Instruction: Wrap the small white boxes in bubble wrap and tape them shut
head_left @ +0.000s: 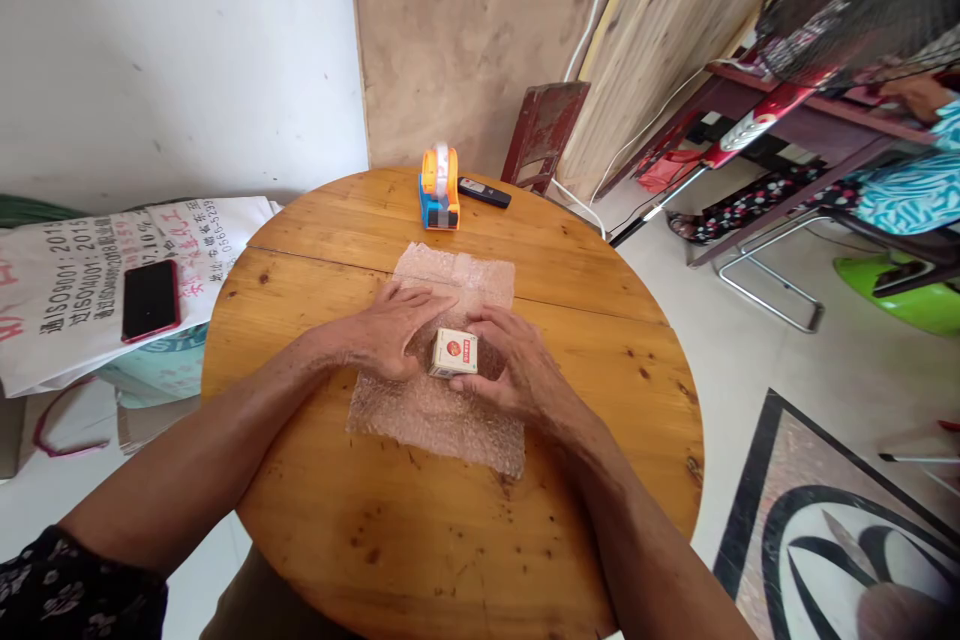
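Observation:
A small white cardboard box [454, 352] with a red round emblem and red lettering sits on a sheet of clear bubble wrap [442, 430], roughly at its middle. My right hand [514, 360] curls round the box's right side, thumb at the near edge and fingers at the far edge. To the left of the box, my left hand [390, 330] lies on the bubble wrap with its fingers stretched out and holds nothing. Beneath the wrap is a round wooden table [600, 320].
An orange and blue tape dispenser [439, 188] and a black remote-like object [484, 192] are at the table's far side. A phone [151, 300] rests on printed sacks at left. Behind stands a wooden chair [544, 135]. A fan [862, 0] and a seated person [900, 175] are at right.

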Demonstrator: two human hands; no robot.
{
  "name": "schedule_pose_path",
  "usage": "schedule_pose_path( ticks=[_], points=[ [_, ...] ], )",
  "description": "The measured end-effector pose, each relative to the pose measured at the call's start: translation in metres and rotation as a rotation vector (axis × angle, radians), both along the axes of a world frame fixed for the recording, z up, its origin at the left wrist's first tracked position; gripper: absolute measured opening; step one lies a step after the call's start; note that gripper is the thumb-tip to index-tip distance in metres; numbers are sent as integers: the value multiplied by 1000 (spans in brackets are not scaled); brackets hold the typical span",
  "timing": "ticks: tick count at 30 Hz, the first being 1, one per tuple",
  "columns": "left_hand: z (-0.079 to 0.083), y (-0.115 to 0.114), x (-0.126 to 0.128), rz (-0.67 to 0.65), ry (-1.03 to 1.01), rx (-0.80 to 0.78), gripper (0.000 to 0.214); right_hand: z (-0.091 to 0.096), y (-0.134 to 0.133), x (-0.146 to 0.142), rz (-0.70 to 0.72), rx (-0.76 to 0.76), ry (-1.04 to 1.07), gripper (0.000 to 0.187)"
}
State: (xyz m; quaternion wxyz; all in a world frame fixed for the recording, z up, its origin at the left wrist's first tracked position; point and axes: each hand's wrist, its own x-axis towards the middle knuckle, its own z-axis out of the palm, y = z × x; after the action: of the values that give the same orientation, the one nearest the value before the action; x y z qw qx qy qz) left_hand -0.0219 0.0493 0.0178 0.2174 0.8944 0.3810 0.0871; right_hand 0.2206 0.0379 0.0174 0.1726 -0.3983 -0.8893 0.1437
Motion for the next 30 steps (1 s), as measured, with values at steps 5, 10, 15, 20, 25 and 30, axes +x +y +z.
schedule_pose_path(
  ticks=[5, 10, 15, 20, 25, 30],
  points=[
    [-7, 0, -2, 17, -26, 14, 92, 2, -1, 3, 7, 1, -62, 71],
    [-5, -1, -1, 16, -45, 19, 94, 6, 0, 13, -58, -40, -81, 84],
    [4, -2, 0, 18, -69, 16, 92, 8, 1, 21, -28, -83, -131, 78],
    [9, -4, 0, 20, -147, 47, 79, 7, -1, 23, -7, -80, -161, 76],
    [7, -5, 8, -34, -188, 49, 54, 7, -3, 20, -31, -47, -191, 78],
    [4, -4, 13, 39, -292, 19, 38, 9, -3, 16, -36, -45, -218, 77]
  ],
)
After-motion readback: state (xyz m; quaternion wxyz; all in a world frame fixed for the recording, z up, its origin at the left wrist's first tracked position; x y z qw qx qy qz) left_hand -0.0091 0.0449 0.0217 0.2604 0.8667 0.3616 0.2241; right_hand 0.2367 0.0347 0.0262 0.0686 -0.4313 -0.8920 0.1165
